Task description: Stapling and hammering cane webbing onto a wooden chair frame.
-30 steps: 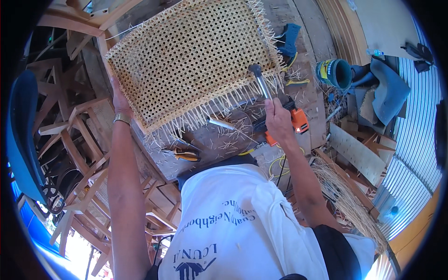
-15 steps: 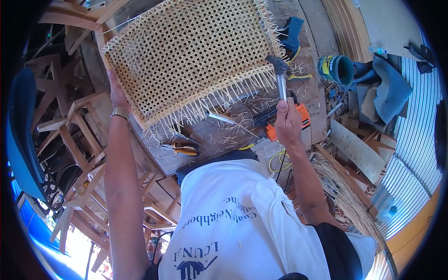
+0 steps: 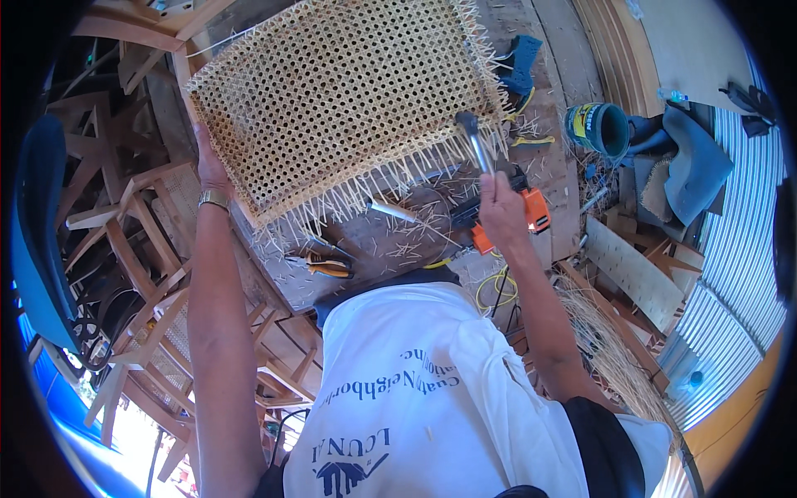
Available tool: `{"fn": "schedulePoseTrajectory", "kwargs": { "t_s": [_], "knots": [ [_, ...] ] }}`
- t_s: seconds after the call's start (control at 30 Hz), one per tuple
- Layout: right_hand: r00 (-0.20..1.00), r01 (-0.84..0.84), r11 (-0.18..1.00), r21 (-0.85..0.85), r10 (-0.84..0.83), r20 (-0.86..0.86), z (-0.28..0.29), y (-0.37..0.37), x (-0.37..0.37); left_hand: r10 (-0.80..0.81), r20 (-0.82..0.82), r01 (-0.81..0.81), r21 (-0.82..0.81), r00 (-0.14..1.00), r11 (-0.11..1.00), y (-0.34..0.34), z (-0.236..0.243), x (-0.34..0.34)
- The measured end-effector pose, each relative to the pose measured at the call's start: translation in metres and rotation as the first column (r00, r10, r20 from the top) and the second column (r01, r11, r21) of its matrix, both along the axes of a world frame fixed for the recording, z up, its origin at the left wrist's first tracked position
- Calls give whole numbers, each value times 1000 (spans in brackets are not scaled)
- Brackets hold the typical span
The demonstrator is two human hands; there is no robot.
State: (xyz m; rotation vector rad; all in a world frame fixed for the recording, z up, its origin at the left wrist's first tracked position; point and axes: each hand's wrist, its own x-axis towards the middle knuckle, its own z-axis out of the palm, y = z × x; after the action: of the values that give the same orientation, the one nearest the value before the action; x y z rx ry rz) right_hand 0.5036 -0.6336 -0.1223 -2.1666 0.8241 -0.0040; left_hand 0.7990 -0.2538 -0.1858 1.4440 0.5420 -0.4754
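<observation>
A panel of woven cane webbing (image 3: 340, 104) lies on the wooden workbench, its loose strand ends fringing the right and near edges. My left hand (image 3: 212, 162) is closed on the wooden frame at the panel's left edge; its fingertips are partly hidden behind that edge. In my right hand (image 3: 503, 207) is a hammer (image 3: 479, 149), gripped by its handle. The hammer's dark head is over the near right corner of the webbing; whether it touches cannot be told. Just beyond my right hand lies an orange and black power tool (image 3: 537, 209).
On the workbench (image 3: 378, 257) are pliers (image 3: 330, 266), a white tube (image 3: 392, 209) and scattered cane scraps. A dark green bucket (image 3: 610, 131) stands at the right. Wooden chair frames (image 3: 137, 241) crowd the left side. Loose cane strands (image 3: 614, 349) hang at the lower right.
My right hand has moved the hammer leftward, and its head has come from beyond the right edge to over the webbing's corner. My left hand keeps its place on the frame.
</observation>
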Motion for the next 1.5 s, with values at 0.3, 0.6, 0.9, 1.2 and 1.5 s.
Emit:
{"fn": "schedulePoseTrajectory", "kwargs": {
  "t_s": [0.3, 0.6, 0.9, 1.2, 1.5],
  "knots": [
    [1000, 10, 1000, 0, -10, -3, 19, -18, 9, 8, -12, -8, 16, 1000, 1000, -1, 2, 0],
    [992, -2, 1000, 19, 5, -123, 12, -36, 12, 11, -2, -11, 19, 1000, 1000, 6, -6, 4],
    [988, -26, 1000, -13, 23, -151, -19, -35, 3, 13, 1, -13, -16, 1000, 1000, 15, -19, 1],
    [997, -19, 997, 71, 24, -74, -12, -45, 5, -21, 22, 21, 21, 1000, 1000, 22, -28, 8],
    [989, -81, 988, -128, 96, 113, 9, -54, 31, -27, -13, 27, 38, 1000, 999, 17, -21, 6]
  ]
}}
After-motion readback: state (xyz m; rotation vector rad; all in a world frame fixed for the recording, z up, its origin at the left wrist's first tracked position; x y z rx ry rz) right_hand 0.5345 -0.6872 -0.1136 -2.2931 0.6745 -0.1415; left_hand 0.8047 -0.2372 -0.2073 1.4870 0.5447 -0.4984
